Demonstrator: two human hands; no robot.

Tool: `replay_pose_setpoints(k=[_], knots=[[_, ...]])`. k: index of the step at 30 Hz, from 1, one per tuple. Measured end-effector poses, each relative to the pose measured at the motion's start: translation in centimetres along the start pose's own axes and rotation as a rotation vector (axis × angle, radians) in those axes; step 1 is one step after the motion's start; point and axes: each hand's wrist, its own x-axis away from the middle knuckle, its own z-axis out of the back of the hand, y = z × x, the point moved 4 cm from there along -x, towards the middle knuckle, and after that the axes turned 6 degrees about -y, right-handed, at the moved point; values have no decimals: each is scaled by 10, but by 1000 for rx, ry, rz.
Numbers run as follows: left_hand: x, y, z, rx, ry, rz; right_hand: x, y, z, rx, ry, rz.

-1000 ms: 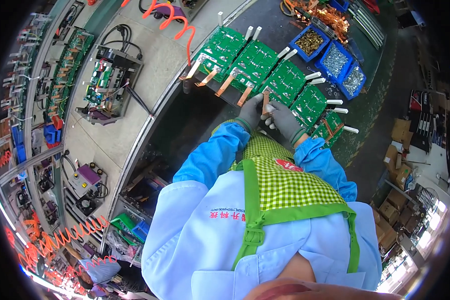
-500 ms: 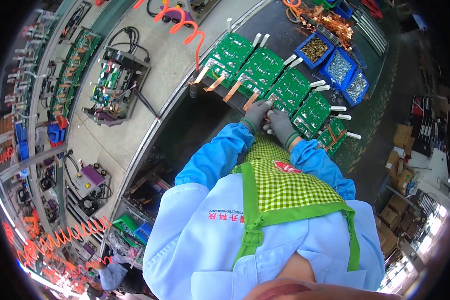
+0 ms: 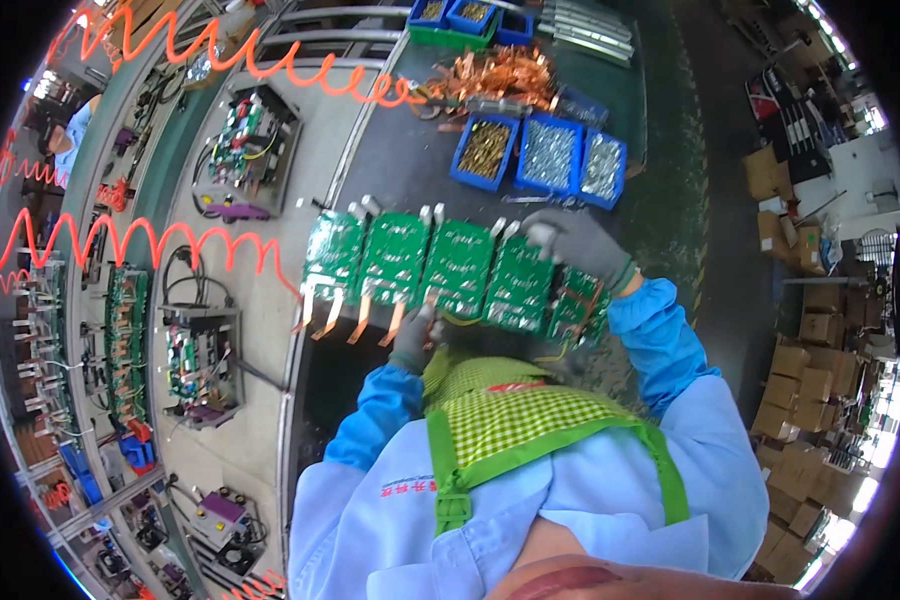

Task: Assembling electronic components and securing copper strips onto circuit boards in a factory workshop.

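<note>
While flat copper strips [image 3: 362, 322] jut from 2 leftmost green rectangular PCBs [image 3: 394, 250], 4th shows none; L grey-gloved hand [image 3: 415, 338] at 3rd, R gloved hand [image 3: 584, 246] nr 4th, can't tell either grip.

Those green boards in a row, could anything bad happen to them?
Maybe! The left hand is close to the copper strips poking past the near edges of the green boards, so a bump might bend one. The right hand is near some white posts at the far edge and could knock them.
</note>
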Motion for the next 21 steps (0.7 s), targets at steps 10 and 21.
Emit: replay_pose_setpoints(k=[10,21], knots=[[-5,-5,10,41,113,146,-53,195,213,961,597,-210],[6,15,-24,-31,263,120,-92,220,236,997,559,-132]])
